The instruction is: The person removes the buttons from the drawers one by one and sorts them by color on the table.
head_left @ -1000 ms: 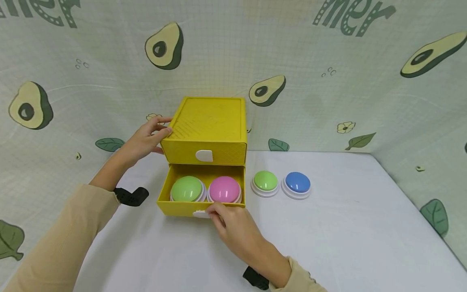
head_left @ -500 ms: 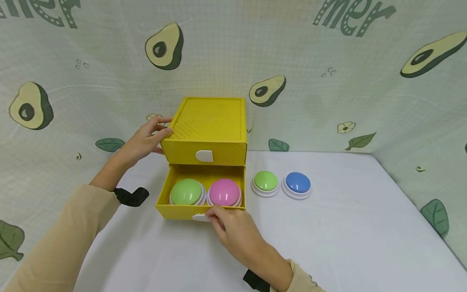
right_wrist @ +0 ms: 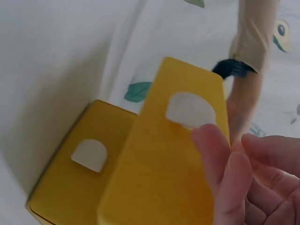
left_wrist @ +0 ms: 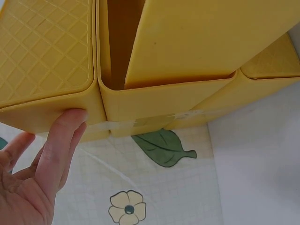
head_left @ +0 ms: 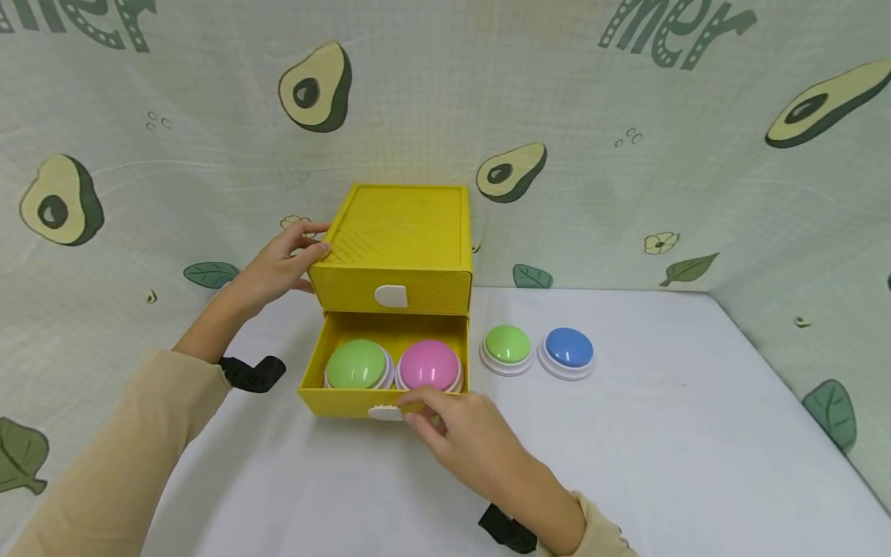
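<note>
A yellow drawer unit [head_left: 404, 224] stands on the white table, its drawer [head_left: 334, 402] pulled out. Inside that drawer sit two domed push buttons side by side, a large green one [head_left: 356, 363] and a pink one [head_left: 428, 365]. My left hand [head_left: 278, 259] rests against the unit's upper left side, fingers extended; the left wrist view shows a fingertip [left_wrist: 75, 115] touching the wall. By the drawer's white handle [head_left: 385, 413] is my right hand [head_left: 459, 433], its fingers loosely bent and thumb apart from them in the right wrist view, pinching nothing.
To the right of the unit, a smaller green push button [head_left: 507, 345] and a blue push button [head_left: 568, 348] stand on the table [head_left: 668, 433]. Behind hangs a pale cloth [head_left: 418, 100] printed with avocados. Another white handle [head_left: 390, 296] marks the closed upper drawer.
The drawer came out slightly between the earlier frames. My right hand has since let go of its handle and shifted a little to the right. The left hand stays at the unit's side.
</note>
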Demonstrator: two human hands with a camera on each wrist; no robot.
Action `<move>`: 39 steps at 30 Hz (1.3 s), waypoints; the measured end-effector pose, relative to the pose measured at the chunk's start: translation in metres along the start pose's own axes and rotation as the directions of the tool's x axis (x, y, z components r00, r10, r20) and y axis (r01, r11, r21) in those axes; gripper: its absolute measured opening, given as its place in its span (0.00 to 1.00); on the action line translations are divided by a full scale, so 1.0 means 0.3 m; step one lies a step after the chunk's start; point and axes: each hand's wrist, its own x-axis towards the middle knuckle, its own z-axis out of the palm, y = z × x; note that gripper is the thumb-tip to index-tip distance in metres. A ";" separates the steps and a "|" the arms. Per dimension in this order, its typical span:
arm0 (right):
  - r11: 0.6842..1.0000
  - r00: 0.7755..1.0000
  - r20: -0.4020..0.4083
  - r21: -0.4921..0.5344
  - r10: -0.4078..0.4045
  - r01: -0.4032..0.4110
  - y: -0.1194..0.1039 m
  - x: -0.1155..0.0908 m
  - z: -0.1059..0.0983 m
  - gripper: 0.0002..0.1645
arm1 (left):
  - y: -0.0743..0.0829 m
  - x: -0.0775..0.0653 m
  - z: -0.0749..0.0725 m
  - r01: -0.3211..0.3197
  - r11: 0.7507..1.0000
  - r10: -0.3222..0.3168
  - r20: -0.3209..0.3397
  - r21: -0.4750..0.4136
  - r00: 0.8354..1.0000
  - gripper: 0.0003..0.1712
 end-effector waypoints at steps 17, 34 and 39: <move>0.999 0.984 0.176 -0.025 -0.029 0.034 0.089 0.129 -0.156 0.16 | 0.001 0.005 -0.003 0.007 1.000 -0.007 0.023 -0.019 1.000 0.32; 0.972 0.857 0.513 -0.219 0.043 0.082 0.138 0.215 -0.132 0.28 | 0.003 -0.001 -0.003 0.004 1.000 -0.004 0.008 -0.022 1.000 0.32; 0.972 0.864 0.501 -0.220 0.038 0.084 0.137 0.215 -0.129 0.28 | 0.001 -0.001 -0.002 0.014 1.000 -0.014 -0.001 -0.017 1.000 0.31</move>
